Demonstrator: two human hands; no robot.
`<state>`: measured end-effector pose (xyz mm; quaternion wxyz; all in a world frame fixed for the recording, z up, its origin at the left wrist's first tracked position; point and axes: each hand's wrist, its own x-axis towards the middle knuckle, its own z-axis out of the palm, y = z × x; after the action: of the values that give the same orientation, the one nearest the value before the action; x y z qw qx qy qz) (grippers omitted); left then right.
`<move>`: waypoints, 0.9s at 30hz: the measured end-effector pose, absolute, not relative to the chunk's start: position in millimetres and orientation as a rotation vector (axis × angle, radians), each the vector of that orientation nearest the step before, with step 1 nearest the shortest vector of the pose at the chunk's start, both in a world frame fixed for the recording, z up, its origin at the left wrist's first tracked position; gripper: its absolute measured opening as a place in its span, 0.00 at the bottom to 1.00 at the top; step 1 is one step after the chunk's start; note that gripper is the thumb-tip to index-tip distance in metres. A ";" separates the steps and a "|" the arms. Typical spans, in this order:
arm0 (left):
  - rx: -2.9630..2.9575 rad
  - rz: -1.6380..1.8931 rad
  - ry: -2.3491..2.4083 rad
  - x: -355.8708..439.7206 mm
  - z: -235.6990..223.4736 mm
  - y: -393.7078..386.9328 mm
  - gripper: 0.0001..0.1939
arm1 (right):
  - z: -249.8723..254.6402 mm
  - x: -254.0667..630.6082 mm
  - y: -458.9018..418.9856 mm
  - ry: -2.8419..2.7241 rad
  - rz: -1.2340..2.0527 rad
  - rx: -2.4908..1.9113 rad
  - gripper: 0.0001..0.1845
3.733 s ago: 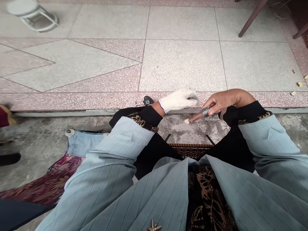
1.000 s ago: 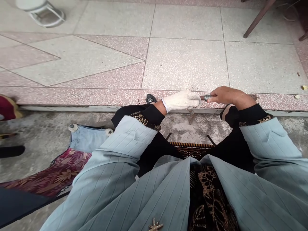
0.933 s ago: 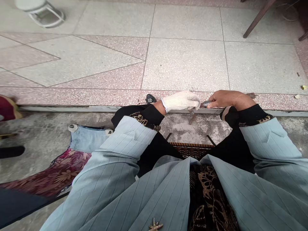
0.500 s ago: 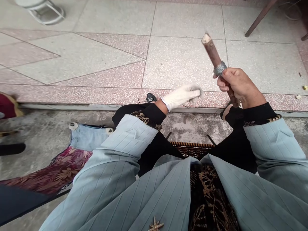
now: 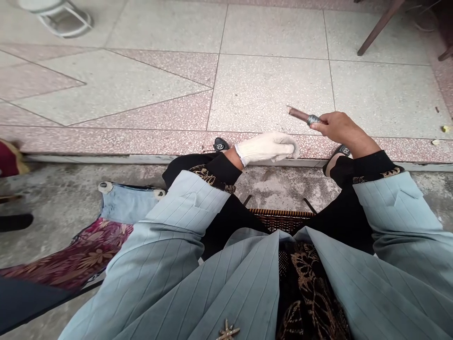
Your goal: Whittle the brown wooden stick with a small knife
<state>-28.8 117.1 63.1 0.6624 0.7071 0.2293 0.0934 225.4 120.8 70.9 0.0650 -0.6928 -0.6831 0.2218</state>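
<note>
My left hand [image 5: 266, 147], in a white knit glove, rests on the edge of the speckled pink tile step [image 5: 141, 140]. Its fingers are curled down and hide whatever is under them. My right hand [image 5: 340, 129] is bare and closed around a brown wooden stick [image 5: 298, 114] with a metal ring band [image 5: 313, 119]. The stick points left, just above the tiles and a little beyond the glove. A small brownish bit [image 5: 267, 174] lies on the grey concrete below the glove.
A woven basket edge [image 5: 281, 219] sits between my knees. Floral red cloth [image 5: 71, 264] and a denim piece [image 5: 127, 208] lie at the left. A pale stool base [image 5: 53, 16] stands far left, dark chair legs [image 5: 378, 26] far right. Black sandal tips [image 5: 221, 144] show by the step.
My right hand worked the stick beside the glove, swung it upright, then brought it down so it points left over the tiles. The gloved hand stayed on the step edge.
</note>
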 end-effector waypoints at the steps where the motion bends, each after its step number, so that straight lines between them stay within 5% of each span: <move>1: 1.597 0.240 0.551 -30.5 63.6 118.6 0.10 | 71.3 225.5 120.8 -2.132 0.699 -2.104 0.24; 6: 1.606 0.384 0.726 -34.2 63.0 125.4 0.09 | 75.5 223.3 118.1 -2.429 0.982 -2.037 0.22; 14: 1.547 0.474 0.862 -28.7 53.1 128.9 0.06 | 81.5 204.7 105.0 -2.540 1.769 -1.320 0.18; 22: 1.514 0.495 0.761 -22.3 51.3 123.6 0.08 | 102.5 212.9 100.8 -1.455 1.251 -1.344 0.21; 27: 1.561 0.285 0.625 -22.2 55.1 118.1 0.10 | 95.2 219.9 108.2 -1.272 1.158 -1.363 0.22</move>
<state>-22.2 118.1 55.1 0.6580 0.6893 0.2758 0.1260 219.9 108.2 95.2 0.4559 -0.5528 -0.5158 0.4695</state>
